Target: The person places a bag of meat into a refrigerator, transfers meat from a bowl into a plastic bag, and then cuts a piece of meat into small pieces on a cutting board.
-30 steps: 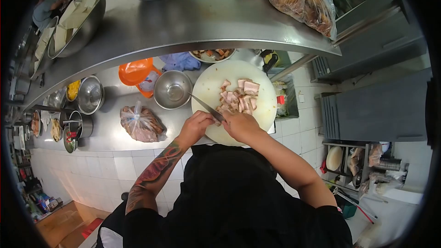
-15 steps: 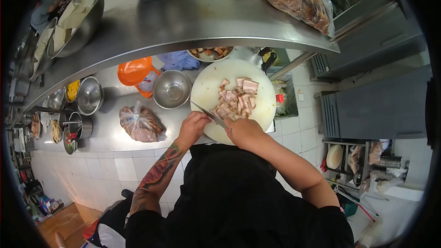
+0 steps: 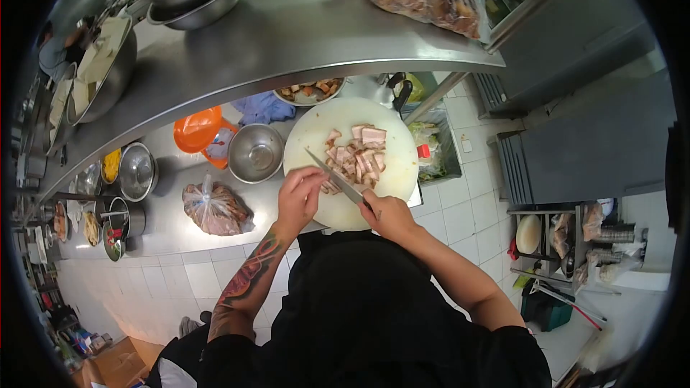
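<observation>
A round white cutting board [image 3: 394, 187] lies in front of me with pieces of sliced meat [image 3: 359, 156] heaped around its middle. My right hand [image 3: 388, 214] is closed around the handle of a knife [image 3: 336, 177], whose blade points up and to the left over the lower left of the meat. At the left edge of the board, my left hand [image 3: 300, 194] is beside the blade, its fingers bent near the meat; whether something small lies between its fingertips cannot be made out.
A steel bowl [image 3: 256, 153] and a plastic bag of meat [image 3: 215, 208] stand left of the board. Beyond are an orange container [image 3: 198, 130], a blue cloth [image 3: 263, 107] and a pan of cut food [image 3: 309, 92]. A raised steel shelf [image 3: 302, 36] crosses above. Another person [image 3: 54, 54] stands far left.
The view has shifted slightly. The knife has come up from the meat and its blade shows more fully. My left hand has moved a little away from the blade, its fingers less tightly bent.
</observation>
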The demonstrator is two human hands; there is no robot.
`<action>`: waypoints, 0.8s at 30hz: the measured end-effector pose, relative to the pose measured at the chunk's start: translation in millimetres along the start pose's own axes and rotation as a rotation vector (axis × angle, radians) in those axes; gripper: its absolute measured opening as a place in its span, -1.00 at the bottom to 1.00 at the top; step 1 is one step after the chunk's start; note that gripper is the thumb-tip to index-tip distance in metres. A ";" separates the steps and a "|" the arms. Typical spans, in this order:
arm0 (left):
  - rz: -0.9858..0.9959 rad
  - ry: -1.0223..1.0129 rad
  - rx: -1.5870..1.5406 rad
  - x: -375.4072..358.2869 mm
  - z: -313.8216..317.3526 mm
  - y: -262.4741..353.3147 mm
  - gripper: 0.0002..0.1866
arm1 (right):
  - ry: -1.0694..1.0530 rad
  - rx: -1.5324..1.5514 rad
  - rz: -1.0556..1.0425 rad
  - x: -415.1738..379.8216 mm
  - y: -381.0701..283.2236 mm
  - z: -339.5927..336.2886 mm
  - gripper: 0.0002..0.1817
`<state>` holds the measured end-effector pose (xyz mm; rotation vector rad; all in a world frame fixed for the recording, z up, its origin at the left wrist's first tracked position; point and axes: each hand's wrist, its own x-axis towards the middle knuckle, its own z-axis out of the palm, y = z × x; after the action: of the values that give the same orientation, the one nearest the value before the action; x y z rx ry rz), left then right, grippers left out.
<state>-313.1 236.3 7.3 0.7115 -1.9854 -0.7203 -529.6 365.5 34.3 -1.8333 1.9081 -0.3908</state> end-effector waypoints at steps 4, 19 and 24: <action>-0.054 -0.246 -0.029 103.2 30.3 42.7 -0.76 | 0.055 0.022 -0.141 -5.4 -11.0 -5.8 -0.81; -0.121 -0.332 -0.018 126.5 59.6 -11.5 -0.60 | -0.362 0.017 0.062 45.4 -9.0 -28.5 -0.64; -0.111 -0.164 0.231 36.5 -1.5 -10.2 -0.64 | -0.286 0.012 0.236 43.6 25.6 -43.9 -0.62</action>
<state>-326.0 203.2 20.3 0.9303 -2.2170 -0.6372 -574.2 319.2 53.1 -1.5377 1.8855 -0.0573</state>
